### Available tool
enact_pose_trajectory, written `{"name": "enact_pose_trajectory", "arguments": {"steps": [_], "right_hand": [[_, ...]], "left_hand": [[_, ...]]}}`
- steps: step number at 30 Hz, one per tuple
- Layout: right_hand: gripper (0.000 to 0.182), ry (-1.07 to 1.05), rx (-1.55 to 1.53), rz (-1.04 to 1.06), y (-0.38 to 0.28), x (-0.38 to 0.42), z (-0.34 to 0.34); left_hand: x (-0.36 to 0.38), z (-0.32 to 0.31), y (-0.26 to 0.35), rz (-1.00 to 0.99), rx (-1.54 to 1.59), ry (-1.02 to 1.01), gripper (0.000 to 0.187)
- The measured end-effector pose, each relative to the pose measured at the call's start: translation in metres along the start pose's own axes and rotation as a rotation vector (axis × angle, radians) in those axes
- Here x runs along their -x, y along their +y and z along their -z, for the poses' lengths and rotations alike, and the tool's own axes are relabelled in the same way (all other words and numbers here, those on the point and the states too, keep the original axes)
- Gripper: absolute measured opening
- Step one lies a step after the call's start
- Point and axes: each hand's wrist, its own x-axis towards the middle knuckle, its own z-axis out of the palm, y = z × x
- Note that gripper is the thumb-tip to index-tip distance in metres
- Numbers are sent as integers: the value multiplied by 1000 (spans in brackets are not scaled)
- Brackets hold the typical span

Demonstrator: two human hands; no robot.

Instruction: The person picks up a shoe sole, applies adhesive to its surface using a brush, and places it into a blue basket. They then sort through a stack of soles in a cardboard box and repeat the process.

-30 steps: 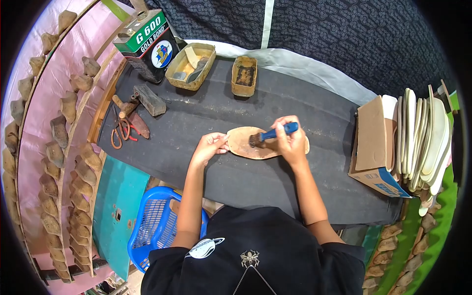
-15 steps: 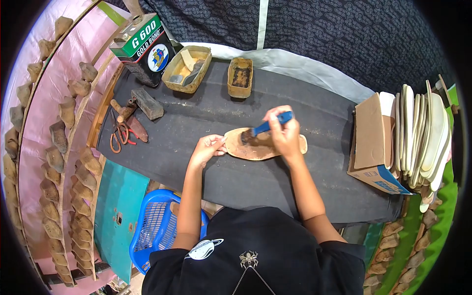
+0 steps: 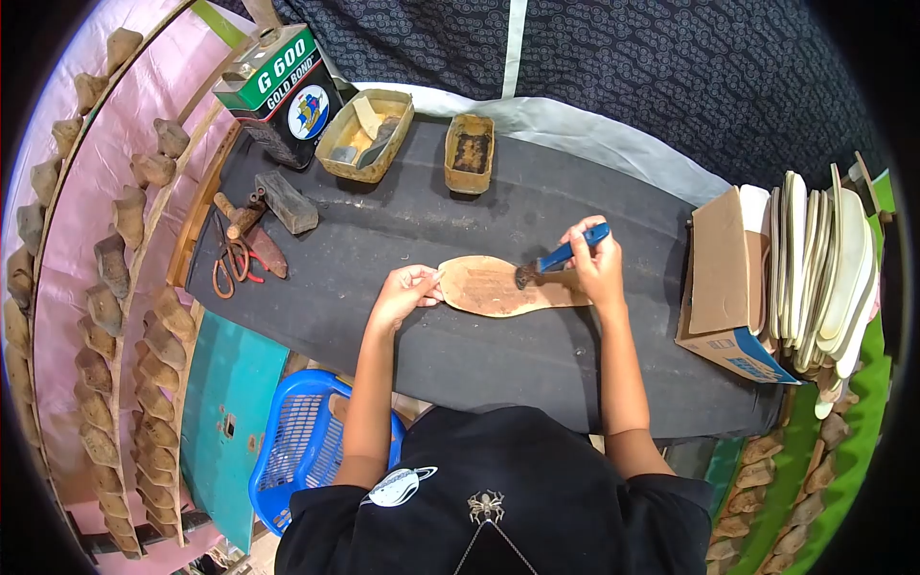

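I pin the toe end of the leather insole (image 3: 503, 287), flat on the black work mat (image 3: 402, 230), with my left hand (image 3: 407, 289). My right hand (image 3: 596, 264), clamped around the blue-handled brush (image 3: 556, 259), spreads glue mid-sole; the heel end probably needs coating next.

We see a long table (image 3: 402, 230) covered in black sheeting, set against a dark patterned cloth (image 3: 671, 67) hung behind it. To our left a pink wall (image 3: 91, 182) carries wooden racks (image 3: 125, 316) lined with shoe lasts. Beneath the table stand a teal cabinet (image 3: 225, 402) and a blue plastic basket (image 3: 302, 441). Daylight is even.
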Motion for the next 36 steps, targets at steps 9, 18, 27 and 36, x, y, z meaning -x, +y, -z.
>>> {"name": "enact_pose_trajectory", "arguments": {"steps": [9,18,27,36], "right_hand": [[12,-22,-277,18,-15,-14,-47],[11,36,-156,-89,2,-23,-29],[11,209,-437,191,-14,-69,-31],[19,89,74,388,3,-103,-97]], "left_hand": [[2,2,0,-6,4,-9,18],[0,4,1,7,21,-11,17],[2,2,1,-5,109,53,17],[4,5,-3,-35,212,50,19]]}}
